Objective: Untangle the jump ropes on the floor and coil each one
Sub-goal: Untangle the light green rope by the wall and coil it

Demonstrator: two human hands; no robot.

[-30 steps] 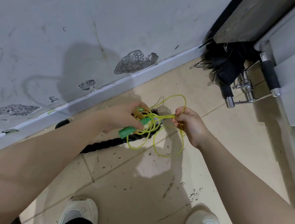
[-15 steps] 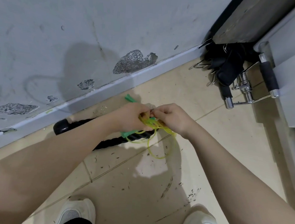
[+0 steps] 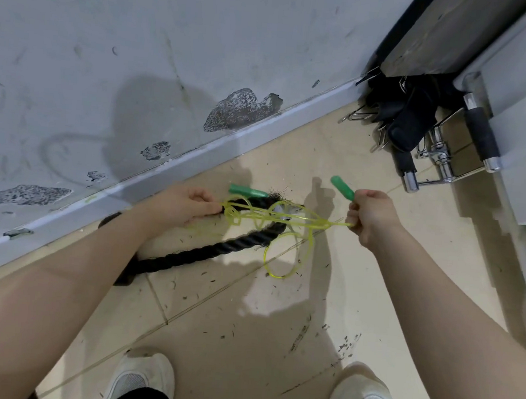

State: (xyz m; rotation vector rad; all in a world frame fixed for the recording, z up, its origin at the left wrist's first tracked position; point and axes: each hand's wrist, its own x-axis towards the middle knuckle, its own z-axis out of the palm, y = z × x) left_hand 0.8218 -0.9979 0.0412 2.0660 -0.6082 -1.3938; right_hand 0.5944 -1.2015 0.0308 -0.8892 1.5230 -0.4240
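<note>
my left hand [image 3: 189, 204] pinches one end of the tangled yellow jump rope [image 3: 272, 219], and my right hand [image 3: 370, 217] is clenched round a green handle [image 3: 342, 188] with a strand of the cord trapped under the same fingers. i hold the two ends well apart so the loops stretch between my hands and i can see which strand crosses which. the knotted part sits close to my left hand; a slack loop hangs below toward the tiled floor [image 3: 214, 321]. the second green handle [image 3: 246, 191] pokes out just beyond my left hand. a thick black rope [image 3: 207, 251] lies on the floor under the cord, along the wall [image 3: 140, 63]; i can't tell whether the yellow cord is caught on it. i judge the untangling is mid-way and no coil is started yet. pulling harder could tighten the knot.
</note>
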